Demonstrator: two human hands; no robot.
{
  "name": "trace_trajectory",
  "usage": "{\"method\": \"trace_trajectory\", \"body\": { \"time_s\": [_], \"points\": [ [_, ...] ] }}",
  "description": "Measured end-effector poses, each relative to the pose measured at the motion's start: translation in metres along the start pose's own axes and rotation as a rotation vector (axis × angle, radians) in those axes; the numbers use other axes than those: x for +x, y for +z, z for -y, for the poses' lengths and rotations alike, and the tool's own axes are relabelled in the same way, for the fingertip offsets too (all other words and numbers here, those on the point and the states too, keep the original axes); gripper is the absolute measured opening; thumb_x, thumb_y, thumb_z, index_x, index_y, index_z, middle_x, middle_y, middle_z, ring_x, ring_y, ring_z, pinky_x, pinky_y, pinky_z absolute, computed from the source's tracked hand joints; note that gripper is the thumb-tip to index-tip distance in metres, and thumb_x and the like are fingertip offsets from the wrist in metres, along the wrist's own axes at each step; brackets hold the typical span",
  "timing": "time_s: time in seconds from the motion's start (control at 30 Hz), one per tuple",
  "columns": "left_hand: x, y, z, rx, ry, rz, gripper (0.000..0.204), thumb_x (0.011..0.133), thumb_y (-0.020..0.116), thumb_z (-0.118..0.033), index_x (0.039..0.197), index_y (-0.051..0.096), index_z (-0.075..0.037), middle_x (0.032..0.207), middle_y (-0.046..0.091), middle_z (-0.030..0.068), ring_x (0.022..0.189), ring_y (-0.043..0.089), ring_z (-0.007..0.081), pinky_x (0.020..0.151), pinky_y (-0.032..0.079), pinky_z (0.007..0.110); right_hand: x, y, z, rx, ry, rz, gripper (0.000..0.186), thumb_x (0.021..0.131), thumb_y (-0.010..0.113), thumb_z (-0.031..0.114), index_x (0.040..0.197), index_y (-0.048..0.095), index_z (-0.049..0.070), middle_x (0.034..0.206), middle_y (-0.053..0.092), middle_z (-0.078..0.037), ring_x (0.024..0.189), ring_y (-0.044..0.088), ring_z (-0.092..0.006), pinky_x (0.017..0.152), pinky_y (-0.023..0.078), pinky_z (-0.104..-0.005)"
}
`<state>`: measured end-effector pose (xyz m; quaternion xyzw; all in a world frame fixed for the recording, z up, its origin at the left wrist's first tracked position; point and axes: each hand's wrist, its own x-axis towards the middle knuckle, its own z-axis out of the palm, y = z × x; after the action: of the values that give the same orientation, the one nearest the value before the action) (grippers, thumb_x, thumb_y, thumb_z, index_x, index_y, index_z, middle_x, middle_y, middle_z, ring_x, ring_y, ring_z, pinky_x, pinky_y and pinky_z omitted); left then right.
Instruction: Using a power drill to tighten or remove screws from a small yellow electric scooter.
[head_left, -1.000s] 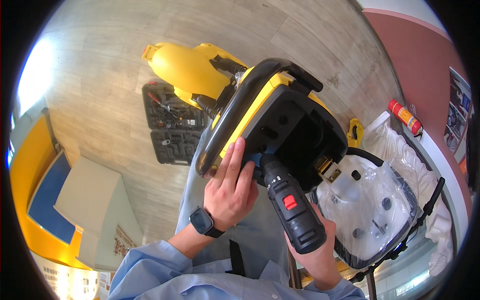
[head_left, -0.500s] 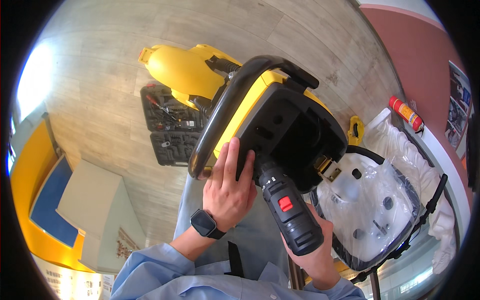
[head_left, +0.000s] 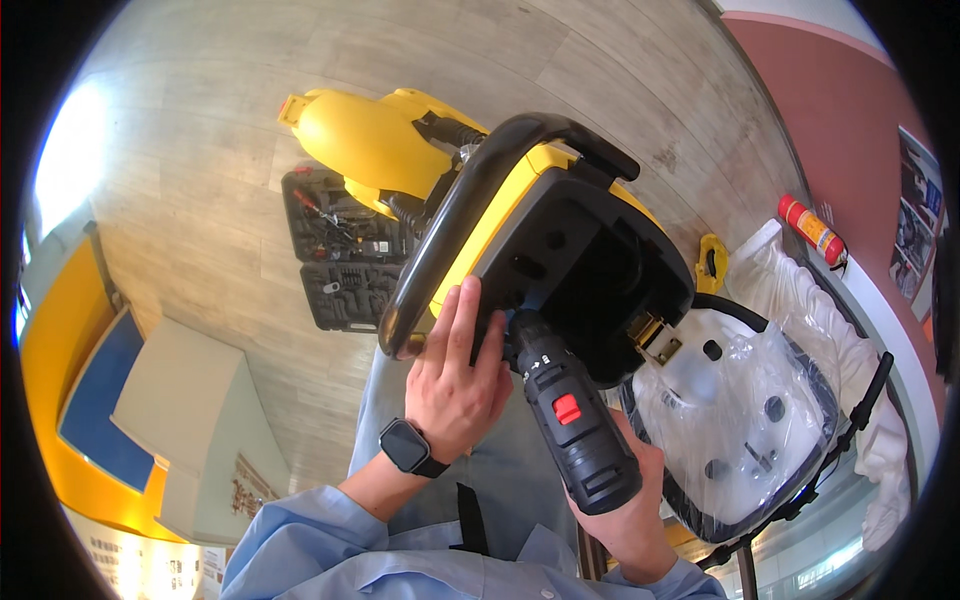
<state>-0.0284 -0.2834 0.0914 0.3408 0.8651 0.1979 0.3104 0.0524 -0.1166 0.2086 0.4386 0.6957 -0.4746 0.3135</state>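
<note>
Right hand [head_left: 635,492] closed round the handle of a black power drill [head_left: 575,420], from beneath and on its right side; most of those fingers are hidden by the body. Left hand [head_left: 458,385], just left of the drill's front end, clamped on nothing that shows: fingers extended, laid on the yellow edge [head_left: 483,245] and dark housing [head_left: 517,240] of the machine.

Drill orientation: long axis slants forward and left from the right hand. Rear end by that hand, nose ahead of it at the dark recess, near the left fingertips. Red switch [head_left: 567,408] faces up.

Step in hand (judged): driving or loosening a fastener in the housing, left hand bracing. Bit tip lost in shadow; probably at a hole, but contact cannot be confirmed. Next move calls for steady pressure along the drill's axis, left fingers clear of the chuck.

Surroundings: curved black bar [head_left: 440,240] ahead of the left hand; brass-coloured latch [head_left: 657,338] ahead of the right; plastic-wrapped white part [head_left: 740,410] to its right.
</note>
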Motion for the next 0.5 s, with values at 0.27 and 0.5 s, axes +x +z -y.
{"method": "trace_trajectory", "body": {
  "time_s": [0.27,0.5],
  "points": [
    [-0.0002,0.0015,0.0008,0.001,0.018,-0.022,0.048,0.074,0.074,-0.011,0.122,0.068,-0.003,0.158,0.033,0.0304,0.141,0.044,0.0433,0.108,0.046,0.046,0.0012,-0.0045,-0.0036,-0.045,-0.012,0.007,0.040,0.073,0.080,0.004,0.109,0.064,0.000,0.078,0.070,-0.013,0.068,0.072,-0.0263,0.069,0.056,-0.0334],
    [-0.0003,0.0024,0.0015,0.001,0.029,-0.055,0.041,0.073,0.076,-0.010,0.114,0.071,-0.004,0.157,0.034,0.0309,0.139,0.046,0.0441,0.106,0.048,0.045,0.0058,-0.0080,0.0008,-0.028,-0.009,0.012,0.038,0.074,0.080,0.004,0.108,0.064,0.000,0.079,0.070,-0.013,0.069,0.072,-0.0268,0.069,0.056,-0.0329]
  ]
}}
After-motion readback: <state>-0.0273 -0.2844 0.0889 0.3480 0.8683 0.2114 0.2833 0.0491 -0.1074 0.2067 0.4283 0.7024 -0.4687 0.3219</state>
